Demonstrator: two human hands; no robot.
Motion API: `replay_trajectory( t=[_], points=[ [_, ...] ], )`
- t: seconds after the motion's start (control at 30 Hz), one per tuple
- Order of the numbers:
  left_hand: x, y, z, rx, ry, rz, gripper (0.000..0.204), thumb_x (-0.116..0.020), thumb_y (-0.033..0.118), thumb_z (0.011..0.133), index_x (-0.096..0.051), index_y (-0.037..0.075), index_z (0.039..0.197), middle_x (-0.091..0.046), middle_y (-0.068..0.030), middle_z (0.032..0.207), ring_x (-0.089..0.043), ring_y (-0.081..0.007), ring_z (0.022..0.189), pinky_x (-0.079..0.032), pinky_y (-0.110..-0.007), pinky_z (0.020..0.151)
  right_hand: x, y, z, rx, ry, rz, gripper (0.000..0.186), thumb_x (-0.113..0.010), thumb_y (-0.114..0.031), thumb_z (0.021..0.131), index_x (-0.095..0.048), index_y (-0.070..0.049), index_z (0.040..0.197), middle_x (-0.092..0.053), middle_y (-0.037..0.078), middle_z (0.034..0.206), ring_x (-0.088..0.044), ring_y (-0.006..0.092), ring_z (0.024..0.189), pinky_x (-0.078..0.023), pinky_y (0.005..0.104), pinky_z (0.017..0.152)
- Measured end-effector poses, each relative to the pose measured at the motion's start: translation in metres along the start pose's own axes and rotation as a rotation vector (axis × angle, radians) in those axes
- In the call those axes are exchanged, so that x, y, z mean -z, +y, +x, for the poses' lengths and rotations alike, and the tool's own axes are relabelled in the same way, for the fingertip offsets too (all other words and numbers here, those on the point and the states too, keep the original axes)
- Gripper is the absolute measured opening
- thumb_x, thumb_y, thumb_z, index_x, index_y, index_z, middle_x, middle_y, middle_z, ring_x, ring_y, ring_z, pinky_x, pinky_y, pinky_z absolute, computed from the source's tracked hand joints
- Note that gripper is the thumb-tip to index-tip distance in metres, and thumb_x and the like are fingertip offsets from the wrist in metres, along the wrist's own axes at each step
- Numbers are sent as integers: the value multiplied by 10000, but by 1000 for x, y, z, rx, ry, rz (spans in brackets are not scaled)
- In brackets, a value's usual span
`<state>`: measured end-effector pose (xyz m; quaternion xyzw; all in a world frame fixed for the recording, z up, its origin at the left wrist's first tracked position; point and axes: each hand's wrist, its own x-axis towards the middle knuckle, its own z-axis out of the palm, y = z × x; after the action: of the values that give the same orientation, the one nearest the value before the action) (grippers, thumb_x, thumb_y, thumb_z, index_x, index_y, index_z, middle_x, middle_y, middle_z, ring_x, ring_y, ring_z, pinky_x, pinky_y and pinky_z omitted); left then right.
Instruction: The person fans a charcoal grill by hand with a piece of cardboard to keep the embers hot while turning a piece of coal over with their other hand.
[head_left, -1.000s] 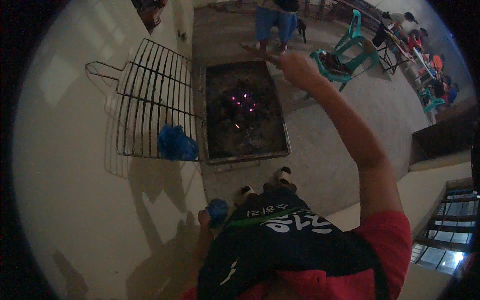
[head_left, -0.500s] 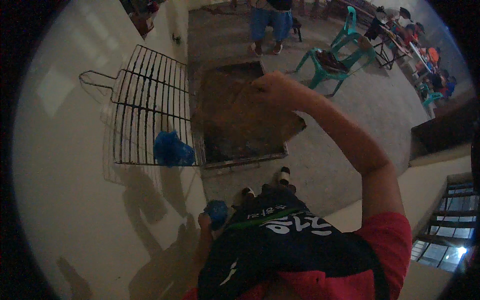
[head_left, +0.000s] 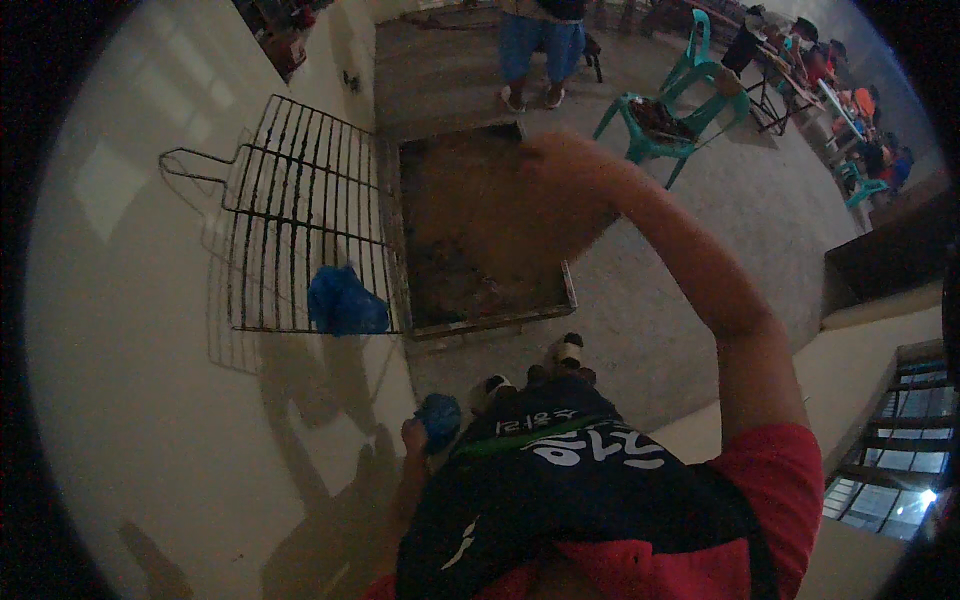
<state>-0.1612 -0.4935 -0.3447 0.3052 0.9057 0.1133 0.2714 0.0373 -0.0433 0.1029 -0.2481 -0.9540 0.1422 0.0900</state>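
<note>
My right hand (head_left: 572, 168) reaches out over a rectangular metal grill box (head_left: 492, 327) and is closed on the edge of a brown cardboard sheet (head_left: 545, 218), smeared by motion. The sheet covers much of the box; dark contents, perhaps charcoal, show in its near part. Low at my left side, my left hand (head_left: 412, 436) is closed on a crumpled blue plastic bag (head_left: 438, 420). A wire grill rack (head_left: 310, 200) with a looped handle leans against the pale wall beside the box. Another blue plastic bag (head_left: 345, 300) rests at its lower corner.
Beyond the box stands a person in blue shorts (head_left: 542, 48). Green plastic chairs (head_left: 665, 148) are at the far right, one with dark items on its seat. Farther off, people sit by tables (head_left: 835, 110). A pale wall (head_left: 140, 350) runs close along my left.
The cardboard in my right hand has swung and is now more blurred, uncovering more of the box's near part. My right hand has shifted slightly right. My left hand has barely moved.
</note>
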Motion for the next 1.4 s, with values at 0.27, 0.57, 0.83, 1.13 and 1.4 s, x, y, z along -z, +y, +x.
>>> replay_trajectory(
  t=[0.27, 0.57, 0.83, 1.13, 1.4],
  points=[
    [-27, -27, -4, 49, 98, -3, 277, -472, 235, 746, -539, -31, 784, -541, -186, 734, -500, -353, 720, -406, -422, 658, -6, -30, 0, 325, -54, -39, 208, -492, -173, 738, -570, -13, 845, -577, 162, 795, -553, 321, 771, -443, 397, 689],
    [-17, -23, -3, -4, 32, 59, 262, -468, 229, 740, -551, -16, 780, -546, -181, 740, -506, -340, 711, -411, -415, 648, 1, -40, 7, 80, -106, 3, 164, -501, -169, 732, -566, -28, 785, -570, 165, 787, -556, 315, 748, -451, 387, 659],
    [-13, -18, 3, -31, 17, 84, 251, -463, 225, 734, -561, -2, 776, -550, -176, 745, -511, -329, 703, -416, -409, 638, -4, 13, 31, -227, 88, -372, 253, -566, -217, 682, -579, -20, 840, -593, 142, 767, -577, 282, 738, -465, 366, 647],
    [-13, -16, 8, -92, 6, 144, 240, -458, 219, 728, -573, 13, 771, -555, -171, 751, -517, -316, 694, -421, -402, 627, -16, 33, 34, 159, 104, -309, 207, -541, -157, 676, -588, -34, 836, -595, 145, 784, -580, 303, 752, -476, 362, 633],
    [1, -13, -12, -135, -39, 265, 244, -450, 220, 736, -576, 15, 779, -556, -176, 769, -527, -312, 704, -423, -405, 634, -22, -28, 18, 308, 27, 17, 178, -522, -180, 725, -578, -38, 816, -568, 139, 743, -562, 264, 718, -447, 370, 648]
  ],
)
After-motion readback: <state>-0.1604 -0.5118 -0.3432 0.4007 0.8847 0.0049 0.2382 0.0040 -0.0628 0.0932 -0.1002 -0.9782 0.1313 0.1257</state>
